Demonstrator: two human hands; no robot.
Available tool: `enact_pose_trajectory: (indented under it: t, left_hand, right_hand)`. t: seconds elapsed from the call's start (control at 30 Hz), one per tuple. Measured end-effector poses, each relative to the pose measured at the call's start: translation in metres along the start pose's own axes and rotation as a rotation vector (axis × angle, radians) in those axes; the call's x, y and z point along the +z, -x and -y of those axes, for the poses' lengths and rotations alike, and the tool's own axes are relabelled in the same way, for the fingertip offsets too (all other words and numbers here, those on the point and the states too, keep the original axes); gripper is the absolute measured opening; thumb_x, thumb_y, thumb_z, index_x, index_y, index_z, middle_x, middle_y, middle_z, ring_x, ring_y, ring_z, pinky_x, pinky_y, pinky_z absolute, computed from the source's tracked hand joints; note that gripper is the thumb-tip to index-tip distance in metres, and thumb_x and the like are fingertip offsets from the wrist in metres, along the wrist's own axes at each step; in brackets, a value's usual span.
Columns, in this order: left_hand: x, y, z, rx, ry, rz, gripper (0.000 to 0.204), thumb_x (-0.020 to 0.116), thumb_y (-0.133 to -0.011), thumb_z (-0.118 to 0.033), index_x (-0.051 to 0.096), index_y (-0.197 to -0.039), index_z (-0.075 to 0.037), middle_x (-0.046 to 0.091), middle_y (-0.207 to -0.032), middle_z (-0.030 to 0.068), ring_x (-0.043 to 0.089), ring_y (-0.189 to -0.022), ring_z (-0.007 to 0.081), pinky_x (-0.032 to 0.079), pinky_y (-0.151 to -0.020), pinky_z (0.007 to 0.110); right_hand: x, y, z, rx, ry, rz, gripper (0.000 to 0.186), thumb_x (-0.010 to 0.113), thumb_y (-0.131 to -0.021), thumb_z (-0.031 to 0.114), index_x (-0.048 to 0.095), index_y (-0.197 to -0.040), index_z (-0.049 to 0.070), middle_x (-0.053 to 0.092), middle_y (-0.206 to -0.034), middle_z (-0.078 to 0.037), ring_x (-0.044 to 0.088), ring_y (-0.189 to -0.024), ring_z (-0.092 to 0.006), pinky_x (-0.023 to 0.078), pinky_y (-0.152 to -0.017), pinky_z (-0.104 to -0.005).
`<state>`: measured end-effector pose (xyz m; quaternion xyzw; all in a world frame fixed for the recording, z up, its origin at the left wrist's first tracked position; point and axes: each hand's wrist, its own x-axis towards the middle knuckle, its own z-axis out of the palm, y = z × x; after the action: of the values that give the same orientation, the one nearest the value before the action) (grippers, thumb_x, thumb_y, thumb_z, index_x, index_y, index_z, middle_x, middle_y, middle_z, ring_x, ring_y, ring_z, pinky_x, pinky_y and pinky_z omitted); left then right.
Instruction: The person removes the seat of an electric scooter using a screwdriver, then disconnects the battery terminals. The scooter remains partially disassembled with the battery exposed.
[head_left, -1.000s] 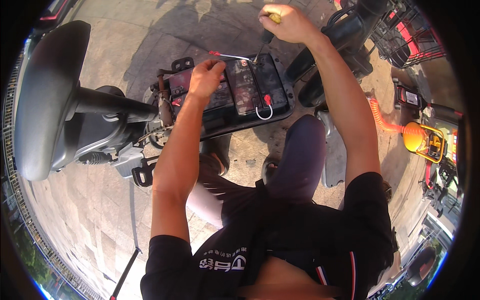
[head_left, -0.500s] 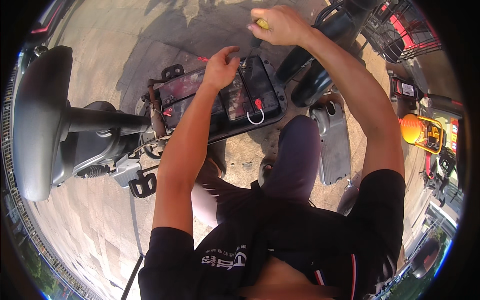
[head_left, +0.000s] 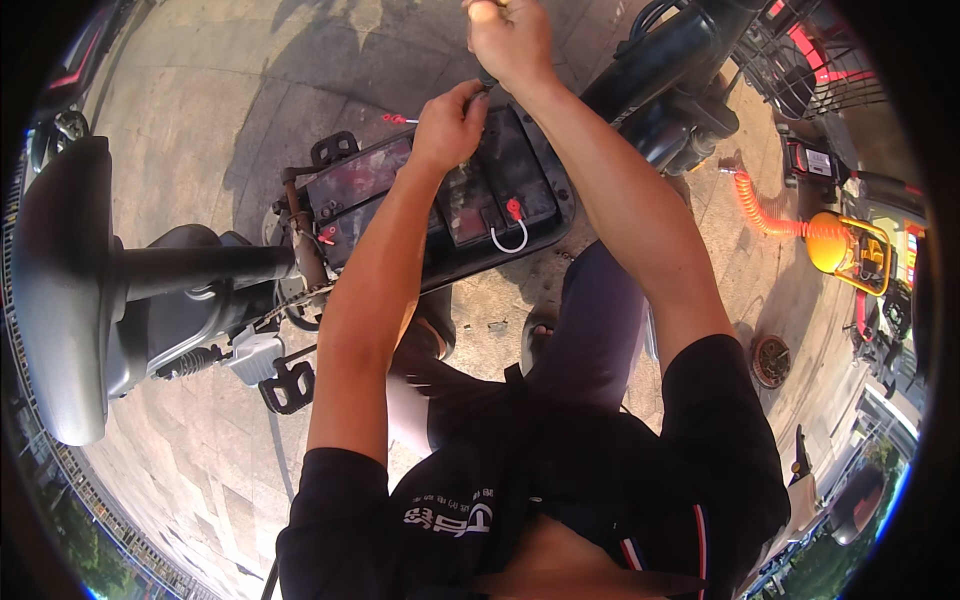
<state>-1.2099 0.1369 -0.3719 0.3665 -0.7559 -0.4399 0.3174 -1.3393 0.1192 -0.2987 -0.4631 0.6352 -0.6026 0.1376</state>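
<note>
Black batteries [head_left: 535, 185] sit in a tray in the middle of an electric bike, in front of my knees. My right hand [head_left: 512, 45] is closed round a screwdriver [head_left: 487, 78] above their far edge; only a dark part of it shows below the fist. My left hand [head_left: 448, 128] is just beneath, thumb and fingers pinched together by the tool's lower end. What they pinch is hidden. A red terminal cap [head_left: 514, 208] with a white wire [head_left: 512, 246] is at the near right. Another red cap [head_left: 327, 236] is at the left end, and a red-ended lead [head_left: 397, 119] sticks out beyond the far side.
The bike's black seat [head_left: 65, 290] is at the left, with pedals [head_left: 288, 386] beside the tray. Its thick black tube [head_left: 655, 75] rises at the upper right, near a wire basket [head_left: 830, 60]. An orange coiled hose [head_left: 768, 212] leads to a yellow-framed device [head_left: 880, 258].
My right hand has come left with the screwdriver, close above my left hand. My left fingers have closed from a spread pose. The grey panel at the right is now mostly hidden.
</note>
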Motion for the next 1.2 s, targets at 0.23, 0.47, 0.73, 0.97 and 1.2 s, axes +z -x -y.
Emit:
enact_pose_trajectory:
  t: [0.23, 0.47, 0.73, 0.97, 1.2]
  left_hand:
    - [-0.006, -0.005, -0.004, -0.023, 0.102, 0.098, 0.024, 0.062, -0.093, -0.020, 0.058, -0.083, 0.000, 0.061, -0.071, 0.0215, 0.061, -0.066, 0.0398, 0.047, -0.061, 0.045]
    - [-0.006, -0.006, 0.003, 0.011, -0.028, -0.027, 0.028, 0.067, -0.091, -0.021, 0.056, -0.077, 0.001, 0.059, -0.066, 0.0209, 0.058, -0.062, 0.0383, 0.046, -0.059, 0.044]
    - [-0.007, 0.003, 0.020, -0.114, 0.054, 0.102, 0.023, 0.065, -0.091, -0.019, 0.069, -0.108, -0.003, 0.067, -0.073, 0.0153, 0.064, -0.063, 0.0271, 0.050, -0.065, 0.035]
    - [0.006, 0.003, 0.029, -0.023, -0.026, 0.106, 0.024, 0.063, -0.093, -0.017, 0.069, -0.111, -0.004, 0.070, -0.076, 0.0150, 0.069, -0.070, 0.0255, 0.052, -0.067, 0.035]
    - [0.006, 0.000, 0.021, -0.106, -0.117, 0.109, 0.022, 0.069, -0.089, -0.022, 0.069, -0.097, -0.002, 0.069, -0.073, 0.0151, 0.069, -0.067, 0.0267, 0.051, -0.063, 0.036]
  right_hand:
    - [-0.015, -0.010, 0.001, 0.102, -0.542, 0.614, 0.018, 0.047, -0.092, 0.011, 0.059, -0.080, 0.004, 0.058, -0.064, -0.002, 0.052, -0.047, -0.0100, 0.042, -0.044, -0.0276]
    - [-0.036, -0.024, 0.039, -0.666, 0.545, 0.465, 0.023, 0.061, -0.086, 0.026, 0.066, -0.083, 0.003, 0.064, -0.071, -0.017, 0.065, -0.071, -0.0388, 0.053, -0.065, -0.0477]
    - [-0.053, -0.037, 0.068, -0.449, 0.513, 0.991, 0.035, 0.066, -0.084, 0.040, 0.069, -0.093, 0.006, 0.069, -0.090, -0.019, 0.065, -0.090, -0.0399, 0.052, -0.077, -0.0489]
    - [-0.051, -0.035, 0.048, -0.532, 0.615, 0.688, 0.032, 0.064, -0.085, 0.038, 0.068, -0.095, 0.008, 0.068, -0.095, -0.020, 0.064, -0.096, -0.0406, 0.051, -0.082, -0.0493]
    - [-0.049, -0.027, 0.056, -0.320, 0.646, 0.631, 0.029, 0.065, -0.083, 0.035, 0.070, -0.090, 0.008, 0.069, -0.087, -0.020, 0.067, -0.085, -0.0405, 0.054, -0.075, -0.0498]
